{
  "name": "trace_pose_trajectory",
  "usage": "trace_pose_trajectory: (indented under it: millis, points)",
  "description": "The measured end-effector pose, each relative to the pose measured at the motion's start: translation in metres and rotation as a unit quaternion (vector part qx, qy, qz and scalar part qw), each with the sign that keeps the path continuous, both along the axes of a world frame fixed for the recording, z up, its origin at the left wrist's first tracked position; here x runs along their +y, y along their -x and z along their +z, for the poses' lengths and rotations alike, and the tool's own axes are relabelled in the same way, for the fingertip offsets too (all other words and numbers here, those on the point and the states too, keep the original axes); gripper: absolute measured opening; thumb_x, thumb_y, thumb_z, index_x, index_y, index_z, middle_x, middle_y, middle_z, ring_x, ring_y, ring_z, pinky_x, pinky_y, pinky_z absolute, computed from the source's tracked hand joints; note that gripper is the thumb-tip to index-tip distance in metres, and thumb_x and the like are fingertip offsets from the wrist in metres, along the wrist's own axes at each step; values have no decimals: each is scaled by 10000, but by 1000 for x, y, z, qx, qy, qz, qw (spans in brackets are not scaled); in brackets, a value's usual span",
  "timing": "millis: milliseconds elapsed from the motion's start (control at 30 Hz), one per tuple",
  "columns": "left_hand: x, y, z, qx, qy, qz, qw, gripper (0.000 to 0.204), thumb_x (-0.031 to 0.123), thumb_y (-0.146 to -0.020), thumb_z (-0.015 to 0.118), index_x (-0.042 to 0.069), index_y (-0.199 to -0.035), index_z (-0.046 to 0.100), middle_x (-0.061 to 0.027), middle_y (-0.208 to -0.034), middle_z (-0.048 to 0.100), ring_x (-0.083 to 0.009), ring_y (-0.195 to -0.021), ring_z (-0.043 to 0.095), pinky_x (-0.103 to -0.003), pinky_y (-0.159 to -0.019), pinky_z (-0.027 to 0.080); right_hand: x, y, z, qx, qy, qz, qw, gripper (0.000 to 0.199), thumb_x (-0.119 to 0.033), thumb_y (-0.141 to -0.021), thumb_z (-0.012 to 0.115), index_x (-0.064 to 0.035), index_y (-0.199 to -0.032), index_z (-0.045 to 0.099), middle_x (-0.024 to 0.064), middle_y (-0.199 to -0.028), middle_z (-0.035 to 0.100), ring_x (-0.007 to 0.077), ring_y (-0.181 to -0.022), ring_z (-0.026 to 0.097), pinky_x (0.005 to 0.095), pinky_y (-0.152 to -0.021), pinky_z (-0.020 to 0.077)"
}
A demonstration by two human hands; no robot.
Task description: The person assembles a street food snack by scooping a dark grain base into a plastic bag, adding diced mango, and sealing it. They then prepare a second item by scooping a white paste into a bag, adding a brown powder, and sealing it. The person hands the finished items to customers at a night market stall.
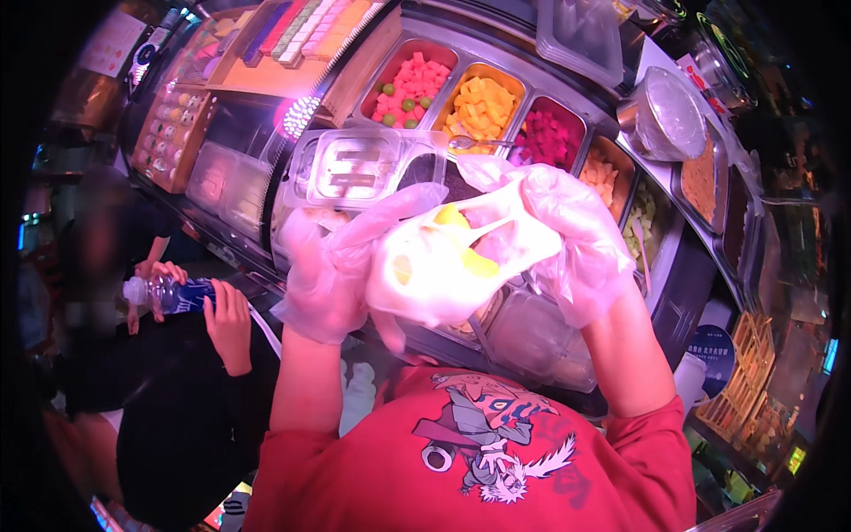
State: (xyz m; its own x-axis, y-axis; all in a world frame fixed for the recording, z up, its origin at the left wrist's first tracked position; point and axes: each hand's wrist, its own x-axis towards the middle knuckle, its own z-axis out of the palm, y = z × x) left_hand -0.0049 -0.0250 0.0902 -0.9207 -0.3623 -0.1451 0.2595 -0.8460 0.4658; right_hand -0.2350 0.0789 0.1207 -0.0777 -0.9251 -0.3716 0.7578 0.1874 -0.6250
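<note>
Both of my hands wear clear plastic gloves and stretch a soft white sticky dough (425, 282) between them, above the counter. My left hand (330, 273) grips its left side, with fingers reaching over and under it. On the other side my right hand (583, 238) is closed on the pulled-out end. Thin strands and a gap run through the stretched part. Yellow fruit pieces (480, 263) show in the dough, one at its top edge and others lower down. Strong light washes out some of its surface.
Beyond my hands, metal pans hold pink fruit cubes (417, 82), yellow fruit cubes (483, 108) with a spoon (470, 142), and magenta cubes (551, 135). Clear plastic containers (355, 168) stand behind my left hand. At left, a person's hands hold a bottle (182, 294).
</note>
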Motion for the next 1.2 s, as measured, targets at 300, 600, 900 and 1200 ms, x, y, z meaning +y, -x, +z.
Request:
trace_pose_trajectory:
  millis: [300,600,900,1200]
  points:
    - [1,54,-111,52,-317,148,935,796,629,-992,392,-13,-1463,402,-278,-1458,458,-483,-1356,427,-649,-1122,328,-17,-22,-101,187,-47,-93,977,241,-99,-965,653,62,-1144,663,96,-1045,699,155,-907,679,290,-814,555]
    - [-12,30,-125,-119,-201,170,957,800,601,-1009,376,-85,-1418,414,-311,-1373,522,-439,-1292,517,-609,-1096,392,-83,77,-180,733,46,-49,677,340,-300,-899,663,29,-966,723,200,-838,700,383,-824,676,456,-758,511]
    - [-26,35,-107,-139,-232,163,949,595,393,-1020,351,-49,-1398,478,-237,-1411,517,-377,-1316,506,-530,-1109,402,-170,87,-225,843,-180,286,418,222,-72,-872,569,17,-988,736,219,-1015,706,373,-938,699,429,-863,567]
    - [-41,30,-137,-140,-261,204,933,591,441,-1009,373,-22,-1346,520,-200,-1287,607,-352,-1220,590,-532,-1025,489,-167,84,-236,822,-191,241,480,225,-58,-858,576,31,-996,731,239,-1012,703,379,-980,697,442,-858,570]
